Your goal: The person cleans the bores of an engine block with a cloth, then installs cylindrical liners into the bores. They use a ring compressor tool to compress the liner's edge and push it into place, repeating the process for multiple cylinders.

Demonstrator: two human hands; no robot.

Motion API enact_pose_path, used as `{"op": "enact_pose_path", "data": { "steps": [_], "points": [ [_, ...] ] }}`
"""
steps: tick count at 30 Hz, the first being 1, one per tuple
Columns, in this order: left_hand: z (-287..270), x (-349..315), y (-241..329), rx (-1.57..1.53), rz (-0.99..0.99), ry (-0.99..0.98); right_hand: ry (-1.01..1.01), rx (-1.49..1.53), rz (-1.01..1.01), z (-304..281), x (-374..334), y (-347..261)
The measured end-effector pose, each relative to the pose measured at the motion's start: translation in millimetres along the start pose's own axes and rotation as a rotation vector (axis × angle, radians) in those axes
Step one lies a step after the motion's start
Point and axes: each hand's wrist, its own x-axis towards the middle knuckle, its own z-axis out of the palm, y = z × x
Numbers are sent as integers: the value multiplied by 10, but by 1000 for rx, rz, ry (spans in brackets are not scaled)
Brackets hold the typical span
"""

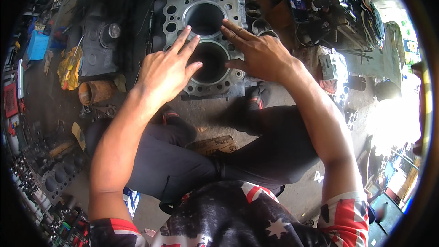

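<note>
An engine block (176,41) with a grey machined top face lies between my feet, its large round cylinder bores in a row away from me. My left hand (167,71) rests over the left side of that face, fingers spread, beside the nearest bore (210,64). On the other side my right hand (265,55) reaches in with its fingers stretched out. Its fingertips are by the right rim of the second bore (203,18), and its thumb is at the nearest bore's edge. Neither hand holds anything.
Left of the block stand a dark metal housing (98,59), a yellow plastic bag (69,68) and a rusty cylinder sleeve (96,92). At the right are a phone (296,2), several round metal parts (261,27) and a cluttered bench. Flattened cardboard (212,145) lies between my legs.
</note>
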Motion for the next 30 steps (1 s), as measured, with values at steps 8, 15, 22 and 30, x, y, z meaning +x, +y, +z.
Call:
{"op": "enact_pose_path", "data": {
  "steps": [8,15,22,30],
  "points": [
    [-14,46,-6,40,18,12,30,10,31,-14,26,-70],
    [-10,57,17,68,14,6,5,-46,75,2,42,-175],
    [-20,32,97,-52,-29,57,38,-68,136,-4,66,-296],
    [-103,203,0,-82,-78,37,86,48,113,-66,272,-227]
  ]
}}
